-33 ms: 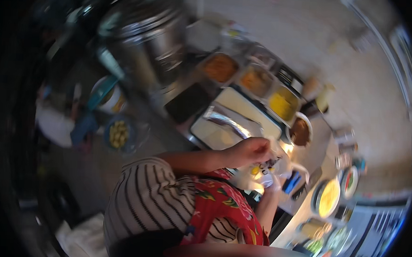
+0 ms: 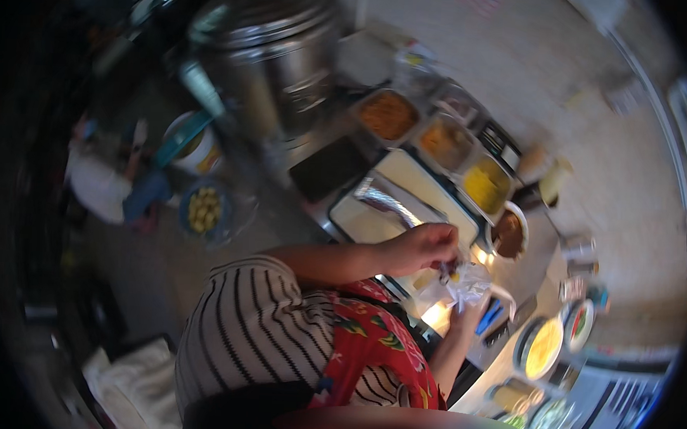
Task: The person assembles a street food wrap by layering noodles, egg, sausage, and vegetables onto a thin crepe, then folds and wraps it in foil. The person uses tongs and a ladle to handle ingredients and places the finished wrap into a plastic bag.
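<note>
Between my hands is a thin, clear-white plastic bag (image 2: 468,285), crumpled and shiny, with something small and yellow by its upper left edge. My left hand (image 2: 419,247) reaches in from the left, its fingers closed in a pinch at the bag's top. From below, my right hand (image 2: 466,318) grips the other side of the bag, its fingers partly hidden behind the plastic. Just beyond my left hand, a silvery, long flat tool or strip (image 2: 387,197) lies on a pale board or tray (image 2: 415,175) with a dark rim.
Tubs of orange shreds (image 2: 387,114), orange-brown food (image 2: 444,142) and yellow food (image 2: 486,185) line the far side, beside a brown-filled bowl (image 2: 509,232). A large steel pot (image 2: 277,75) stands far left. Rightward are a yellow-filled round dish (image 2: 542,345) and several bowls.
The bag, spread wider with its printing showing before, is now bunched up closer to my right hand. The whole scene has shifted slightly right as my head moved.
</note>
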`<state>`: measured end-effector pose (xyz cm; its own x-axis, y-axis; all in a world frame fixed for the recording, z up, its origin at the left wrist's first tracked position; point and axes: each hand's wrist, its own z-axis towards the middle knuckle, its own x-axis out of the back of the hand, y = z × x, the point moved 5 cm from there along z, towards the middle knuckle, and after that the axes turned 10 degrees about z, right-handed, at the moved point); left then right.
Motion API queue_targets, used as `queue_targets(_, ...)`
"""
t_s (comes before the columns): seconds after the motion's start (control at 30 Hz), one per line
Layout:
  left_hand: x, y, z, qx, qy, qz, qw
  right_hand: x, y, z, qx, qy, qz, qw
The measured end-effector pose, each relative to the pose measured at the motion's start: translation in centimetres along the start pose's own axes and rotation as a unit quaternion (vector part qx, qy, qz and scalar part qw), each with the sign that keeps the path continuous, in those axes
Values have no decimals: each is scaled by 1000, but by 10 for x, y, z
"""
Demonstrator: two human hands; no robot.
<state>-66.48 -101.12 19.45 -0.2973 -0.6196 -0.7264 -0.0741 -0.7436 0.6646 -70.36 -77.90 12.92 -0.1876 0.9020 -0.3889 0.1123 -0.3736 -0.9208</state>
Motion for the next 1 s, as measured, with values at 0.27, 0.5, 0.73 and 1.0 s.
queue_targets(0.27,106,15,-53,-10,152,185,971,78,-26,-5,-125,198,202,951)
queue_targets(0.5,51,36,-65,-178,76,770,607,-117,5,-21,-251,-106,-12,962)
queue_targets(0.73,107,62,-79,-52,122,760,636,-122,-35,5,-30,-77,-659,748)
queue_targets(1.0,149,87,-113,13,36,-129,991,-137,-19,5,125,-228,-642,721)
